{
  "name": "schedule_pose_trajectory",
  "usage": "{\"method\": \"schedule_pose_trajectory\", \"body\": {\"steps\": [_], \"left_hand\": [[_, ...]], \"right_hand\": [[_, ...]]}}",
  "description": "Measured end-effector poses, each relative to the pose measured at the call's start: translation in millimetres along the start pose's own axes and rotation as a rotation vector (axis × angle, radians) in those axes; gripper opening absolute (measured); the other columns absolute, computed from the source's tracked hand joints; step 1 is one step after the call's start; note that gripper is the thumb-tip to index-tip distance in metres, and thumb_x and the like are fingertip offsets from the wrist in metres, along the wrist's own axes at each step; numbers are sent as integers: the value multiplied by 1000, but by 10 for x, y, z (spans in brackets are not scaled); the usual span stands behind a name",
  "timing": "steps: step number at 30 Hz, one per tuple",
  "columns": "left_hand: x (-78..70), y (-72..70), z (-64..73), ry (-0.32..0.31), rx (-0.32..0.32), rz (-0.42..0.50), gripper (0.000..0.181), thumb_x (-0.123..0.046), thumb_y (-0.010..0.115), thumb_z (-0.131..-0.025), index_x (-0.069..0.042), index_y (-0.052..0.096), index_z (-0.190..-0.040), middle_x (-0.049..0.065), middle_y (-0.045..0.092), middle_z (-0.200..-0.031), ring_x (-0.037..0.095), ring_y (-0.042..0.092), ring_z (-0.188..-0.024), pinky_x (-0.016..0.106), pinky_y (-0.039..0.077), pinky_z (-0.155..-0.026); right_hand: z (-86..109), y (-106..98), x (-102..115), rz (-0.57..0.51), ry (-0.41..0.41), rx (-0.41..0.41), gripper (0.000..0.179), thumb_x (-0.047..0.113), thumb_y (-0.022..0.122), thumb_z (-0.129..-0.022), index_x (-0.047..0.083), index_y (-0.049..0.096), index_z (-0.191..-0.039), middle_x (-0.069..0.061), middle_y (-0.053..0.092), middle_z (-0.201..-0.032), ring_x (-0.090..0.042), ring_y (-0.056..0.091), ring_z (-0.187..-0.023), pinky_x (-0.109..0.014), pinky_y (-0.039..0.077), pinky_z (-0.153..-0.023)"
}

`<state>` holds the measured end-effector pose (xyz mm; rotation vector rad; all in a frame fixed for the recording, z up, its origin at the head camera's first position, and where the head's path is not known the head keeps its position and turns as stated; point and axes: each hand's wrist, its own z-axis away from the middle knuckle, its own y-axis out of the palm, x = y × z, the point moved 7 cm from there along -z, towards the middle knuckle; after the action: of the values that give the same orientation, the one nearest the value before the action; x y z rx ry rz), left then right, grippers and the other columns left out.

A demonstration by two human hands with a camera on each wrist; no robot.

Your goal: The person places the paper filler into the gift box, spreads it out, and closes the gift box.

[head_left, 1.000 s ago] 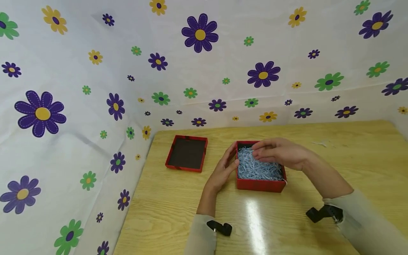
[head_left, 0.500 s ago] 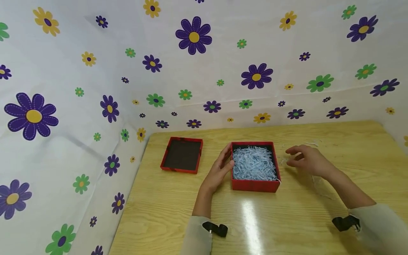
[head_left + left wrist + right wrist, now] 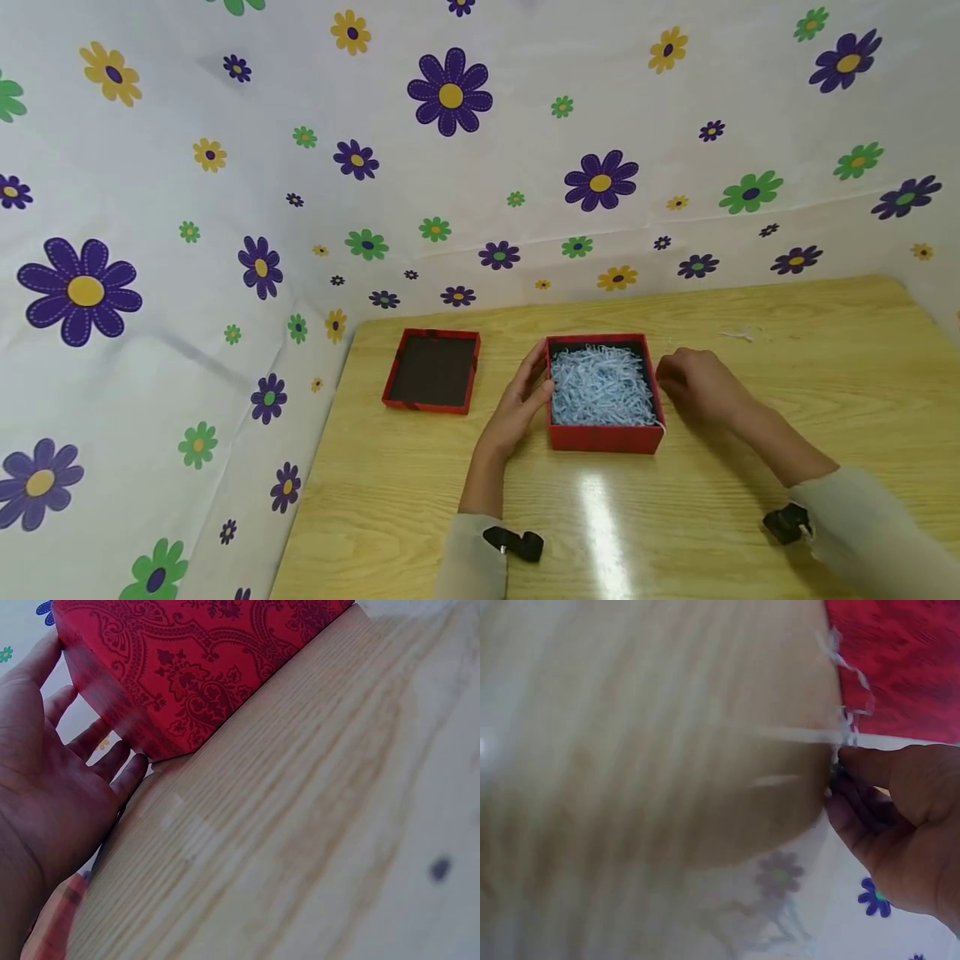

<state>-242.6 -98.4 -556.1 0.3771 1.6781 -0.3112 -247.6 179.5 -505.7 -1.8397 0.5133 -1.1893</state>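
Note:
A red patterned box stands uncovered on the wooden table, filled with pale blue shredded paper. My left hand rests against its left side, the thumb near the rim. In the left wrist view, the relaxed fingers of that hand touch the red wall. Close by the box's right side, my right hand is low over the table. Its thumb and fingers pinch a few thin paper strands, seen in the right wrist view beside the red wall.
To the left of the box lies its red lid, dark inside face up. A few loose strands are on the table at the back right. Flower-printed sheeting rises behind the table and along its left side.
My right hand has moved from above the shredded paper to the table right of the box, and its fingers have closed on loose strands there. The left hand stays against the box.

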Motion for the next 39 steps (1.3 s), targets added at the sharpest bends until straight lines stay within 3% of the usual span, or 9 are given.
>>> {"method": "schedule_pose_trajectory", "body": {"steps": [5, 10, 16, 19, 23, 26, 29, 34, 39], "left_hand": [[0, 15, -8, 2, 6, 8, 64, -28, 56, -112, -39, 27, -168, -5, 27, -173, 23, 25, -160, 48, 34, -125], [-22, 6, -4, -2, 12, 16, 65, -26, 56, -111, -38, 26, -168, -5, 25, -174, 23, 24, -160, 47, 32, -126], [-24, -18, 3, -8, 8, 8, 65, -25, 55, -112, -38, 25, -168, -4, 25, -174, 24, 24, -161, 47, 32, -126], [-35, -22, 6, -1, 6, 3, 64, -26, 55, -112, -39, 26, -168, -5, 25, -174, 23, 24, -160, 47, 33, -125], [-36, -14, 0, 10, 11, 3, 64, -28, 55, -112, -39, 27, -168, -5, 26, -173, 24, 25, -160, 47, 32, -126], [-21, 4, -3, 12, 15, 3, 64, -29, 55, -112, -38, 27, -168, -5, 26, -173, 23, 25, -160, 46, 31, -126], [-3, 13, 0, 9, 14, 4, 64, -28, 55, -112, -38, 27, -168, -5, 26, -173, 23, 25, -160, 47, 31, -126], [8, 8, -2, 7, 16, 4, 63, -30, 55, -112, -39, 27, -168, -5, 26, -173, 23, 25, -160, 46, 32, -126], [-7, -9, -12, 11, 13, -4, 63, -32, 56, -111, -41, 27, -167, -6, 27, -173, 21, 26, -160, 44, 32, -126]], "right_hand": [[2, -281, 99, -45, 59, 3, 4, 1, 76, -95, 2, 77, -99, -4, 75, -91, -19, 66, -81, -38, 60, -74], [-62, -733, 389, -65, 90, -62, 6, 4, 75, -98, 4, 77, -104, -5, 75, -94, -20, 64, -81, -23, 56, -68], [-167, -1056, 874, -66, 22, -126, 10, 5, 76, -97, 8, 78, -106, -2, 73, -96, -19, 63, -83, -17, 54, -71], [-216, -1025, 1063, -52, -38, -136, 11, 3, 78, -95, 10, 79, -104, 1, 73, -93, -16, 63, -82, -19, 56, -73], [-241, -815, 1157, -72, -65, -56, 13, 2, 78, -94, 10, 79, -105, 1, 74, -95, -14, 66, -83, -28, 61, -77], [-201, -651, 1139, -102, -55, 35, 17, 2, 79, -94, 6, 78, -110, -2, 75, -101, -15, 69, -87, -36, 63, -80], [-133, -565, 1100, -128, -52, 95, 21, 2, 79, -94, 3, 76, -114, -4, 76, -105, -16, 70, -90, -37, 63, -80], [2, -528, 1028, -174, -89, 197, 21, 5, 82, -91, 10, 76, -111, 2, 74, -102, -11, 68, -89, -27, 61, -78], [135, -427, 960, -229, -165, 362, 22, 17, 85, -91, 17, 78, -112, 4, 70, -108, -11, 65, -92, -29, 60, -79]]}}
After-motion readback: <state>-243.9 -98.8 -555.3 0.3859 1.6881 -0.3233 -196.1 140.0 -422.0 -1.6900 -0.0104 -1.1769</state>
